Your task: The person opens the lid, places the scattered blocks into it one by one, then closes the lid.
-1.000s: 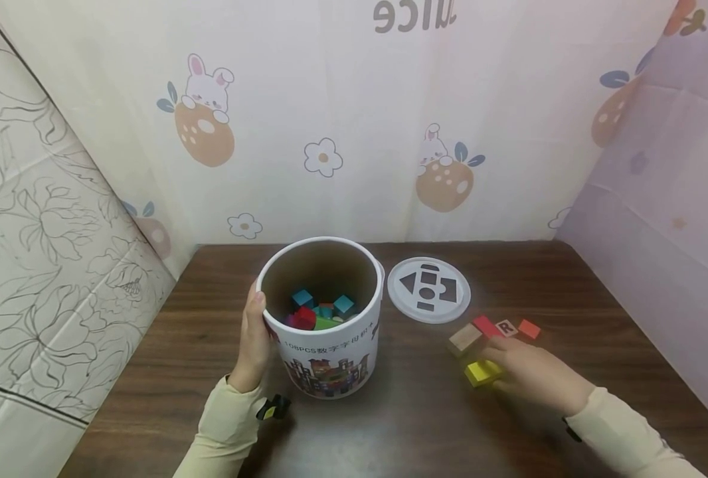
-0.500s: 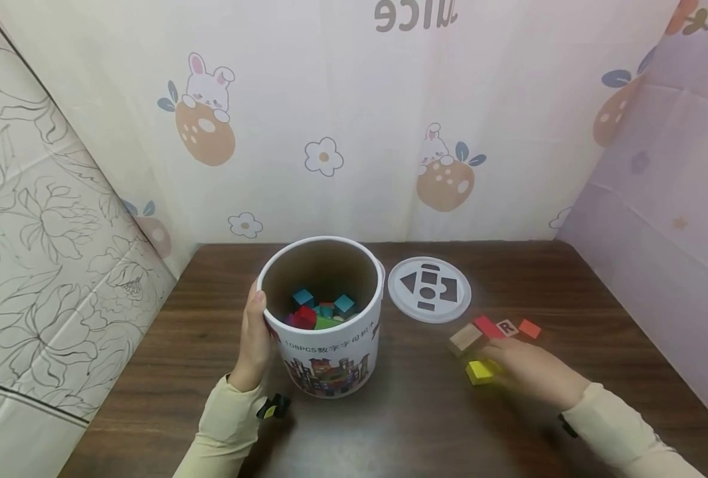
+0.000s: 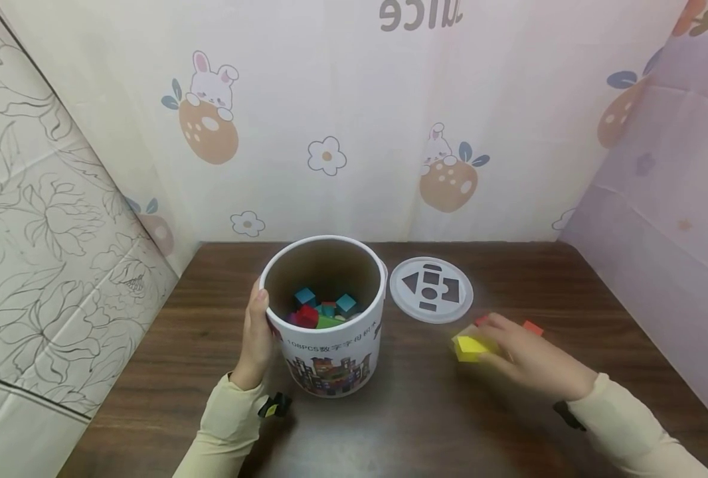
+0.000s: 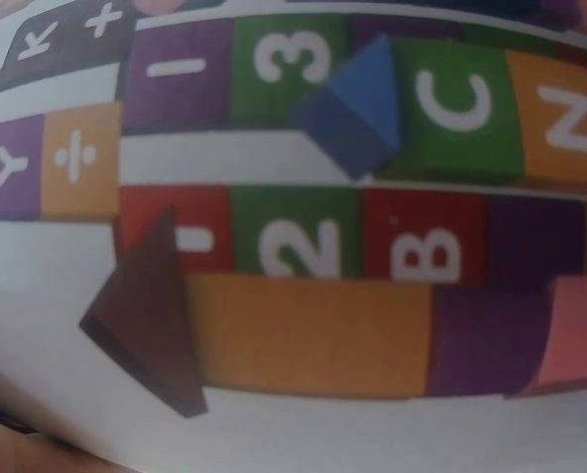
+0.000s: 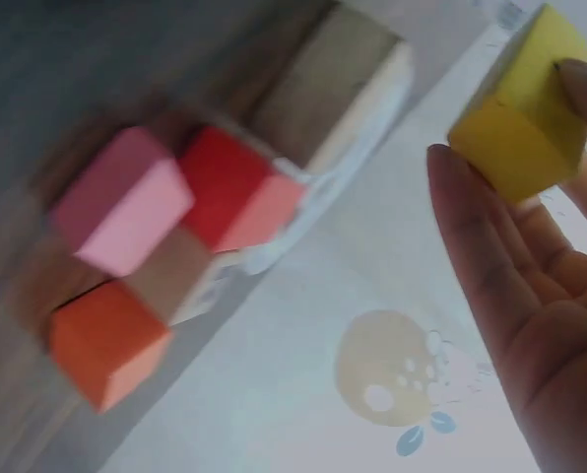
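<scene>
A white bucket point(image 3: 333, 372) printed with coloured blocks stands on the table, several toy blocks point(image 3: 307, 317) inside. My left hand point(image 3: 255, 342) grips its left side, thumb up at the rim; its fingers are mostly hidden. The left wrist view is filled by the bucket's printed wall point(image 4: 303, 335). On the right, my right hand point(image 3: 527, 358) pinches a yellow block point(image 5: 520, 128) between thumb and fingers, raised over the other loose blocks. Below it in the right wrist view lie a red block point(image 5: 236, 187), a pink block point(image 5: 126, 202), an orange block point(image 5: 108, 343) and a plain wooden block point(image 5: 328, 89).
A white lid point(image 3: 403, 297) with shape cut-outs lies right of the bucket. The brown table point(image 3: 390, 431) ends at a printed curtain point(image 3: 378, 86) behind. Patterned sheets hang at the left and right sides.
My right hand has lifted the yellow block from the table and moved it slightly up and left, now overlapping the wooden block. The left hand and bucket hold still.
</scene>
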The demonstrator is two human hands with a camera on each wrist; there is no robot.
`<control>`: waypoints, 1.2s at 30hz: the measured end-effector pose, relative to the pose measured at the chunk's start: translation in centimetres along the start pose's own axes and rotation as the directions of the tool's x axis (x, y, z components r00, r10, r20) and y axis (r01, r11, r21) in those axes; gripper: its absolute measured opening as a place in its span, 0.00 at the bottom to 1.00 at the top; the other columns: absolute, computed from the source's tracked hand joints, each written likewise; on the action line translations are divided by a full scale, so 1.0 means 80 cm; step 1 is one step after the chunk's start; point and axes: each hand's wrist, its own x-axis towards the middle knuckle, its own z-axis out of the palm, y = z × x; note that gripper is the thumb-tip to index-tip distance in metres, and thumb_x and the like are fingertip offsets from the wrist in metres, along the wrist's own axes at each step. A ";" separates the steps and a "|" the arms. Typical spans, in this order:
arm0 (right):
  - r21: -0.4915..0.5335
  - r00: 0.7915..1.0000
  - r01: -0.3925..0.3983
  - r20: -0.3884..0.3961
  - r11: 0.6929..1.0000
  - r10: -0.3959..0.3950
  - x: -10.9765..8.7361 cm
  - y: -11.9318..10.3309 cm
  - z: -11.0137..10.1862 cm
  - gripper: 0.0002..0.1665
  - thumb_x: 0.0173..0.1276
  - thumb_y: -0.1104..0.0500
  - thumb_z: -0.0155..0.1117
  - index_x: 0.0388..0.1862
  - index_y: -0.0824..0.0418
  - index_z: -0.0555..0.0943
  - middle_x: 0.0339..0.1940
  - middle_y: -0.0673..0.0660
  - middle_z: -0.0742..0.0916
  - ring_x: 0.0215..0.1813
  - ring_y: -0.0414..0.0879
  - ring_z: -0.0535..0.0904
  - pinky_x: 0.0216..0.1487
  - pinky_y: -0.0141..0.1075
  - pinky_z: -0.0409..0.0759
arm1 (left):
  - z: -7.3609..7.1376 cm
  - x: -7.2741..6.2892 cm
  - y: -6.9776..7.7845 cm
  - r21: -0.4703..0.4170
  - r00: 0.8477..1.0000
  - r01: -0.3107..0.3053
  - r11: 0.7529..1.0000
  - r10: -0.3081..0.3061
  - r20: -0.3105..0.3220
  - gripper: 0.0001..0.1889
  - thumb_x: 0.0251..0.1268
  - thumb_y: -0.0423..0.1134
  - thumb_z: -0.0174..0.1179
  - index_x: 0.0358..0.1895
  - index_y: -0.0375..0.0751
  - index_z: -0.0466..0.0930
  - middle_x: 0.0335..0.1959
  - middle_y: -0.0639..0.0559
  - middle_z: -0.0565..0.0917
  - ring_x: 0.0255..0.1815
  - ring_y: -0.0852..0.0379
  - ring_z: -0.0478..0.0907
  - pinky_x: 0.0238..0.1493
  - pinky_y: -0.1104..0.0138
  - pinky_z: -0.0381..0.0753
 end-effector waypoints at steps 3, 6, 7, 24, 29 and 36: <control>0.053 1.000 -0.018 -0.021 0.998 0.019 0.011 -0.008 -0.011 0.19 0.66 0.54 0.67 0.55 0.43 0.79 0.41 0.37 0.75 0.35 0.28 0.70 0.36 0.24 0.73 | 0.000 0.000 0.000 0.009 1.000 0.003 1.000 -0.003 -0.001 0.29 0.74 0.49 0.32 0.74 0.41 0.56 0.69 0.41 0.63 0.67 0.46 0.59 0.67 0.45 0.57; 0.075 0.999 -0.026 -0.036 0.997 0.028 0.024 -0.016 -0.022 0.19 0.67 0.55 0.66 0.56 0.44 0.79 0.42 0.38 0.75 0.38 0.29 0.71 0.39 0.26 0.75 | -0.001 0.000 0.000 0.017 1.000 0.004 1.000 -0.004 0.000 0.29 0.74 0.49 0.33 0.74 0.42 0.56 0.69 0.42 0.63 0.67 0.47 0.59 0.67 0.44 0.57; 0.092 0.999 -0.030 -0.035 0.995 0.034 0.028 -0.018 -0.026 0.19 0.67 0.56 0.66 0.56 0.44 0.79 0.43 0.38 0.75 0.39 0.30 0.71 0.37 0.26 0.75 | -0.001 -0.001 -0.001 0.017 1.000 0.004 1.000 -0.004 0.000 0.29 0.74 0.49 0.33 0.74 0.42 0.56 0.69 0.42 0.63 0.67 0.47 0.59 0.67 0.44 0.57; 0.063 0.995 0.062 -0.076 0.996 -0.057 0.115 -0.061 -0.085 0.28 0.60 0.58 0.72 0.60 0.53 0.78 0.47 0.44 0.78 0.45 0.35 0.74 0.47 0.28 0.80 | -0.002 -0.001 -0.002 0.036 1.000 0.003 0.999 -0.003 0.001 0.29 0.74 0.49 0.33 0.74 0.43 0.56 0.69 0.41 0.63 0.67 0.45 0.59 0.67 0.43 0.58; 0.086 0.983 0.156 -0.108 0.984 -0.147 0.150 -0.079 -0.090 0.28 0.59 0.58 0.73 0.60 0.56 0.78 0.48 0.47 0.79 0.45 0.36 0.75 0.46 0.30 0.82 | -0.002 0.000 -0.003 0.040 1.000 0.003 0.999 -0.003 0.001 0.30 0.74 0.50 0.32 0.74 0.42 0.56 0.69 0.41 0.64 0.66 0.45 0.59 0.67 0.43 0.58; 0.136 0.944 0.313 -0.156 0.940 -0.292 0.197 -0.103 -0.079 0.25 0.60 0.60 0.72 0.57 0.60 0.80 0.47 0.51 0.81 0.46 0.39 0.74 0.48 0.32 0.81 | -0.002 -0.001 -0.002 0.042 1.000 0.004 0.999 -0.004 0.006 0.30 0.74 0.51 0.33 0.74 0.43 0.56 0.69 0.41 0.63 0.67 0.45 0.59 0.67 0.42 0.58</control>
